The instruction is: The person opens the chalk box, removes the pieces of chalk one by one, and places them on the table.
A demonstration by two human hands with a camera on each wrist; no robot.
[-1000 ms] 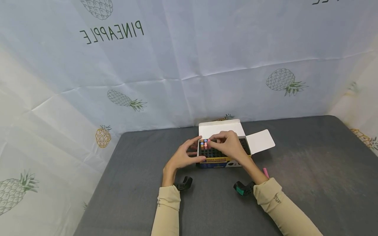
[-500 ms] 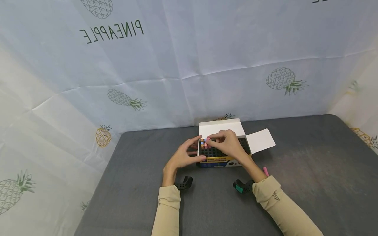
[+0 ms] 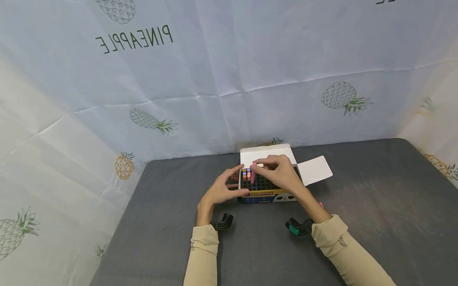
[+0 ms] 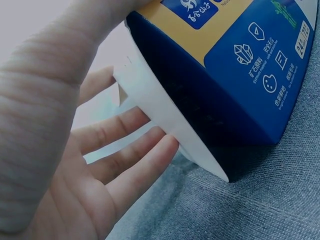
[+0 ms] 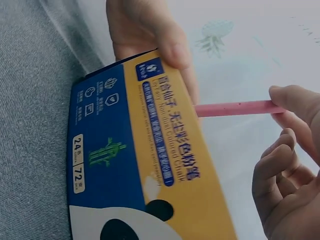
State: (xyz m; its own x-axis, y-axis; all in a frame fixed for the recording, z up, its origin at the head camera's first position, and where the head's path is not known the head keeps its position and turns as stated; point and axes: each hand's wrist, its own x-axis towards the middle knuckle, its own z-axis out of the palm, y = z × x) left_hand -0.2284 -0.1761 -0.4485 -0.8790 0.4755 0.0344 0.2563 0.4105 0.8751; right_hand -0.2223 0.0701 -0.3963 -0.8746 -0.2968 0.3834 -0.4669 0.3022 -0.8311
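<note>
Pink chalk stick (image 5: 232, 109) in the right hand (image 3: 280, 171), pinched near its upper end between thumb and forefinger; the other fingers of that hand fold in toward the palm, free of it. Long axis close to upright and roughly square to the top of the chalk box (image 3: 262, 194), with only a slight lean in the head view. The stick runs down from the fingertips toward the black holed insert (image 3: 262, 183), near the box's left end. Its lower end is hard to read: the front wall covers it in the right wrist view, so whether it sits in a hole or hangs just above one, I cannot tell.

Just left of it, a cluster of orange, blue and pink sticks (image 3: 245, 177) stands upright in the insert.

Left hand (image 3: 222, 191) spans the left end of the box, fingers long and spread, not curled; thumb on the front top edge, fingertips against the white side flap (image 4: 167, 112). The right hand owns the stick; the left thumb lies near its lower end, apart from it.

Box lid (image 3: 264, 154) up at the back, right flap (image 3: 315, 171) folded outward. Another pink stick (image 3: 321, 205) on the grey table (image 3: 161, 222), partly hidden by the right forearm.
</note>
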